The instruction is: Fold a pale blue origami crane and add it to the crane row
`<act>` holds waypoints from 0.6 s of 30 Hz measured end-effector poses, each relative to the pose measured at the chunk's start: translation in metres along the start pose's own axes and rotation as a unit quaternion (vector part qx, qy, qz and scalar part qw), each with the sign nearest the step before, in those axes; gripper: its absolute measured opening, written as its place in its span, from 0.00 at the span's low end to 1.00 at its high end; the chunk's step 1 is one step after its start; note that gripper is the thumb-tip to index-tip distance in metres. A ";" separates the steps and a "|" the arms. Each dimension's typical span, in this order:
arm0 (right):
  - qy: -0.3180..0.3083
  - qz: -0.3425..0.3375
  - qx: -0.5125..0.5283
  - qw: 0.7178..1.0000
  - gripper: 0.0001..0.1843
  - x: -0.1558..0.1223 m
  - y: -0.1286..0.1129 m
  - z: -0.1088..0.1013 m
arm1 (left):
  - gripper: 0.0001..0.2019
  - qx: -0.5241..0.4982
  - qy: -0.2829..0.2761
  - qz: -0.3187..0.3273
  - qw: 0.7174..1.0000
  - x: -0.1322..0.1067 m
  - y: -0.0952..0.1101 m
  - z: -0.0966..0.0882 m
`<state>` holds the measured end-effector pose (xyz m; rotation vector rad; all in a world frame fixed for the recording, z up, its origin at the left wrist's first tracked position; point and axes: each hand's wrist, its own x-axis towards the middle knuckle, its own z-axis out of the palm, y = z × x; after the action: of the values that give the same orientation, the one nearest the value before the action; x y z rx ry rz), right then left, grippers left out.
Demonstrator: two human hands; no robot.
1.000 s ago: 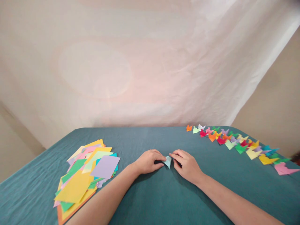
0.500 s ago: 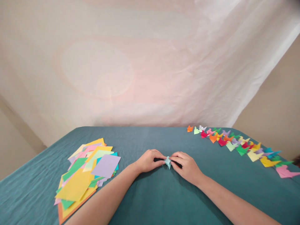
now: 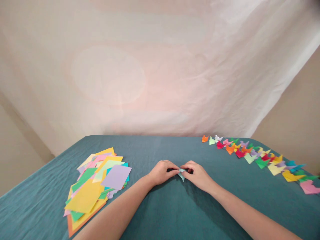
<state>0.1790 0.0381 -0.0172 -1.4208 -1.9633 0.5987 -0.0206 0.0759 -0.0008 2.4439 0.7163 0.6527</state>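
Observation:
Between my two hands is a small piece of folded pale-blue origami paper (image 3: 182, 176), its pointed end hanging down toward me. My left hand (image 3: 163, 171) pinches its left side between thumb and fingers. From the other side, my right hand (image 3: 196, 174) grips it with thumb and index finger. The fingertips of both hands nearly meet at the top and cover part of the paper, so its exact folds cannot be made out.
A spread pile of coloured paper squares (image 3: 86, 195), with a lilac one (image 3: 116, 176) on top, lies to the left. Rows of small folded paper birds (image 3: 250, 158) run along the right side. A teal cloth (image 3: 155, 213) covers the table; a pale curtain (image 3: 160, 83) hangs behind.
My right hand has closed in, its thumb now over the paper. The paper has turned and looks narrower, its point lower and further right. The whole view has shifted slightly.

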 end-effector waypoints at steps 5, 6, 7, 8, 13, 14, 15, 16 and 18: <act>0.011 0.025 -0.014 1.000 0.11 0.003 0.002 0.006 | 0.12 0.006 0.028 -0.022 0.999 0.000 -0.001 0.004; 0.014 0.028 -0.014 0.999 0.11 0.003 0.002 0.007 | 0.12 0.008 0.031 -0.024 0.999 0.000 -0.001 0.005; 0.017 0.031 -0.015 0.999 0.11 0.003 0.003 0.008 | 0.12 0.009 0.034 -0.028 0.999 0.001 0.000 0.006; 0.020 0.033 -0.014 0.999 0.11 0.003 0.003 0.009 | 0.12 0.008 0.037 -0.032 0.999 0.001 0.000 0.007; 0.043 0.037 -0.010 0.998 0.10 0.003 0.004 0.012 | 0.11 -0.030 0.049 -0.063 0.996 0.002 -0.001 0.009; 0.045 0.037 -0.009 0.998 0.09 0.003 0.004 0.012 | 0.11 -0.048 0.048 -0.068 0.995 0.002 -0.001 0.009; 0.048 0.038 -0.008 0.998 0.09 0.003 0.004 0.013 | 0.11 -0.068 0.046 -0.071 0.994 0.002 -0.002 0.009; 0.050 0.038 -0.007 0.998 0.09 0.003 0.004 0.013 | 0.11 -0.086 0.043 -0.072 0.993 0.002 -0.003 0.008; 0.054 0.038 -0.003 0.998 0.09 0.003 0.005 0.013 | 0.12 -0.113 0.037 -0.072 0.990 0.002 -0.004 0.007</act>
<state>0.1718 0.0428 -0.0290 -1.5050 -1.8355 0.5404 -0.0164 0.0778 -0.0076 2.1497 0.7931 0.7298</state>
